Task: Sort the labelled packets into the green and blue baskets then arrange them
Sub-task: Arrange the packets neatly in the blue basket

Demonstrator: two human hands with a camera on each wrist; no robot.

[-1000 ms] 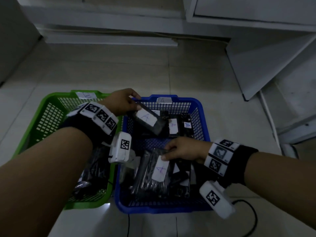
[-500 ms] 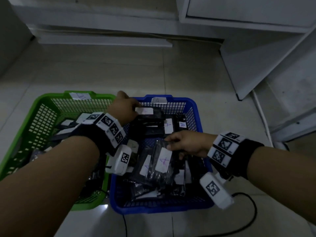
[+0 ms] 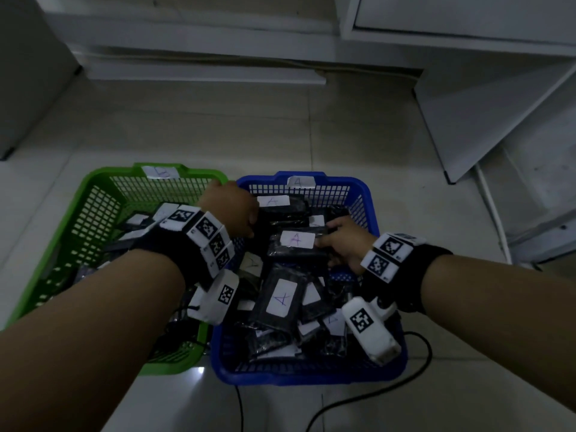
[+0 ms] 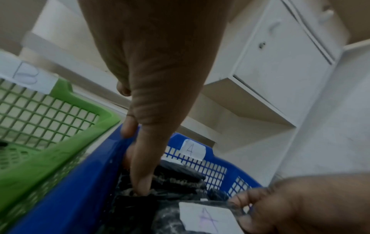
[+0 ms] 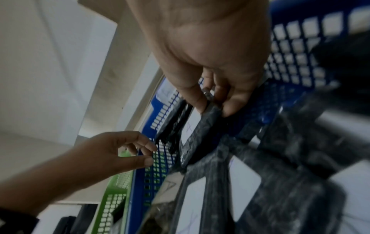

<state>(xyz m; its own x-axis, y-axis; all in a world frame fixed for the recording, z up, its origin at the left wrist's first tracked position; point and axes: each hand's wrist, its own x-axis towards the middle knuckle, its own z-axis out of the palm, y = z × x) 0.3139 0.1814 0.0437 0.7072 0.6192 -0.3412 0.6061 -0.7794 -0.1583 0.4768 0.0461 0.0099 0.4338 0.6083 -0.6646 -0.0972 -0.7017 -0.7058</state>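
Right hand (image 3: pixel 344 244) pinches an A-labelled packet (image 3: pixel 296 244), its long axis lying crosswise, over the blue basket (image 3: pixel 367 194); left hand (image 3: pixel 230 207), fingers loose and apart, touches the far-left packet (image 3: pixel 277 205).

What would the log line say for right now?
right hand: pinches A packet | left hand: touches packets at far left | blue basket: A label, many packets | green basket: B label
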